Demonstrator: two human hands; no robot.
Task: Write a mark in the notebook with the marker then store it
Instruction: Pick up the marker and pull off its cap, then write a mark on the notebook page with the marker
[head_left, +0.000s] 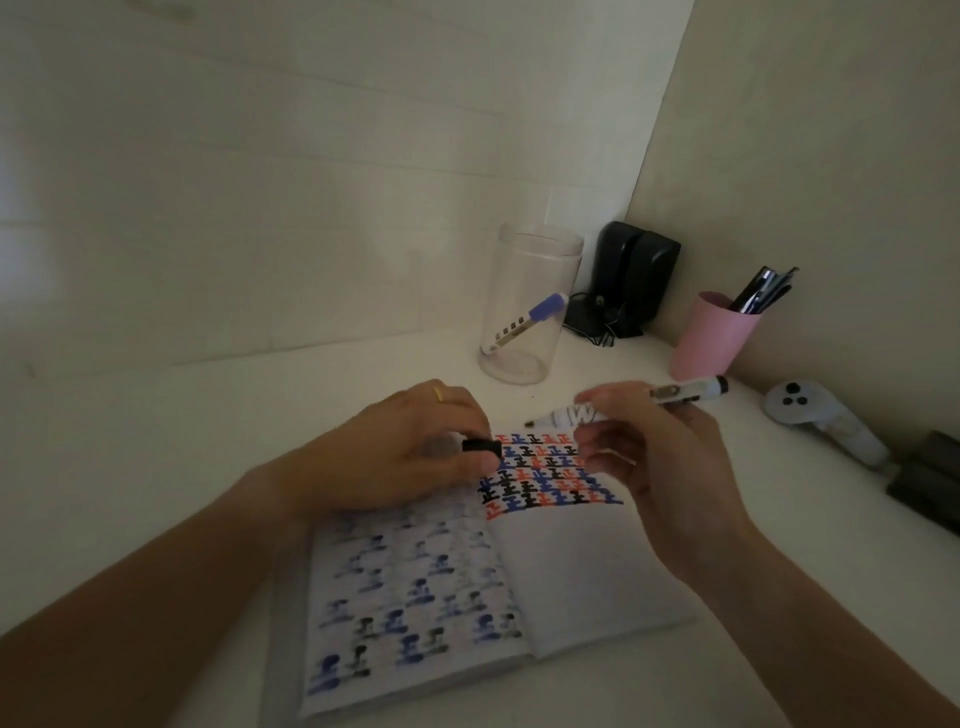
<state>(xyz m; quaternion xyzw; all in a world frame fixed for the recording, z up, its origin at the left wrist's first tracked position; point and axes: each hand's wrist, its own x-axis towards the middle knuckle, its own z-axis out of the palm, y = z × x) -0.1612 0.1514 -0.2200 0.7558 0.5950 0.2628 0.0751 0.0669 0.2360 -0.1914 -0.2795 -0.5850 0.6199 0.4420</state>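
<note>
- We're holding the marker (623, 408) in our right hand (660, 467), fingers pinching the white barrel, bare tip pointing left and hovering just above the top edge of the notebook (493, 571).
- Left hand (410, 457) is gripping the black cap (482, 446) between thumb and fingertips, resting on the left page – likely pinning the book flat while keeping the cap ready.
- Cap and tip are near but apart; we can't tell whether we're uncapping or about to recap.
- Notebook is lying open on the white desk (260, 415). Right page is carrying rows of black, red and blue marks that read like the tally character 正; the lower half is blank. Left page is showing bleed-through.
- Barrel print: a large "W" is readable, rest blurred. No brand legible.
- Storage is probably the clear jar (524, 312) behind, already holding a blue-capped marker (524, 322) leaning inside.
- Pink cup (711, 338) of pens is standing beside it, to the right.
</note>
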